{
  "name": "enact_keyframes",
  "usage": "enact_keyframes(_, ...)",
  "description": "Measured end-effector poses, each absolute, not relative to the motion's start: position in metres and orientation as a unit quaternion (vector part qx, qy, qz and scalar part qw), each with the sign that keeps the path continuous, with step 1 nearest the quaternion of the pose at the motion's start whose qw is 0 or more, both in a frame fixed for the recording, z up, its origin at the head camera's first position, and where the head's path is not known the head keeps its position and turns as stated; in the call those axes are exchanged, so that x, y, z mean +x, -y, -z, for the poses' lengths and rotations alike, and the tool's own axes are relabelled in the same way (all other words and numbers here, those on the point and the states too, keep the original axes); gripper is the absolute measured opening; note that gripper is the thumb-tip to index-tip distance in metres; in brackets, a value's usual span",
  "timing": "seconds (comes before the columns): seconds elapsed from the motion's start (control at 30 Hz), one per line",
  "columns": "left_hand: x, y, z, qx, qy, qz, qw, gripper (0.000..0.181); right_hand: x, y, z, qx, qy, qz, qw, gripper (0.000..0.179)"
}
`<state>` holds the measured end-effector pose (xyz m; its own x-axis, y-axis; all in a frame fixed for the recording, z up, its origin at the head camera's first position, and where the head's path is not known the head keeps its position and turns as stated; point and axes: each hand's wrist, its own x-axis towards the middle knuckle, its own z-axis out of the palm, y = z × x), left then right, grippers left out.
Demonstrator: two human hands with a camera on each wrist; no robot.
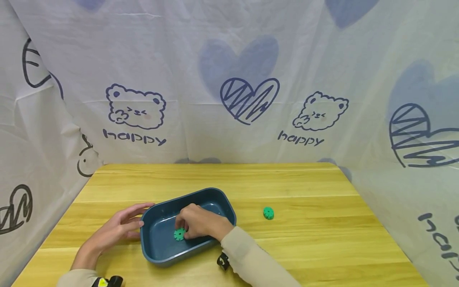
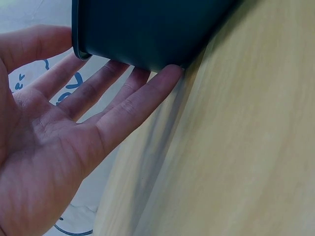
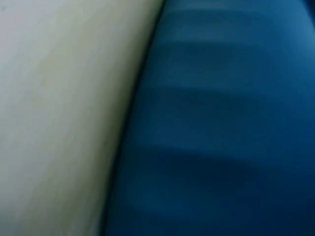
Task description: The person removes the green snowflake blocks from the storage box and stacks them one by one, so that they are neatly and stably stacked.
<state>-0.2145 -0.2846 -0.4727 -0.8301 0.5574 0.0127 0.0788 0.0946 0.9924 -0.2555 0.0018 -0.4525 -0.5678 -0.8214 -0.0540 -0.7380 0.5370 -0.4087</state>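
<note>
A dark blue rectangular tub (image 1: 157, 261) sits at a slant on the table. Against its left end rests my left hand (image 1: 111, 233); in the left wrist view the hand's fingers (image 2: 130, 108) extend straight to the outer wall, with the thumb at the rim. My right hand (image 1: 201, 221) reaches over the near side into the tub. Between its thumb and fingertips it pinches a green notched disc (image 1: 179, 234) with a small centre hole, low over the tub floor. Only the blurred tub wall (image 3: 211, 123) shows in the right wrist view; the hand is out of sight there.
A second green notched disc (image 1: 268, 213) lies on the wooden table (image 1: 305, 247), to the right of the tub. White cloth (image 1: 186, 79) printed with hearts and bears hangs behind the table and along both sides.
</note>
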Motion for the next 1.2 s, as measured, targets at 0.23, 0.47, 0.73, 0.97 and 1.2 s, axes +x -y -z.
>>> enact_keyframes(0.23,-0.215,0.284,0.474,0.219,-0.711,-0.64,0.191,0.054,-0.257,-0.015,0.451,-0.447,-0.865,0.199,0.109,0.022)
enact_keyframes(0.47,-0.214,0.284,0.474,0.229,-0.705,-0.643,0.189,0.053,-0.257,-0.032,0.443,-0.432,-0.866,0.233,0.095,0.021)
enact_keyframes(0.73,-0.214,0.284,0.474,0.228,-0.705,-0.644,0.189,0.053,-0.258,-0.051,0.433,-0.409,-0.863,0.285,0.089,0.019)
enact_keyframes(0.97,-0.214,0.284,0.474,0.228,-0.699,-0.65,0.192,0.053,-0.259,-0.067,0.426,-0.397,-0.859,0.312,0.085,0.019)
enact_keyframes(1.2,-0.214,0.284,0.474,0.228,-0.709,-0.642,0.184,0.054,-0.259,-0.09,0.415,-0.378,-0.859,0.337,0.075,0.018)
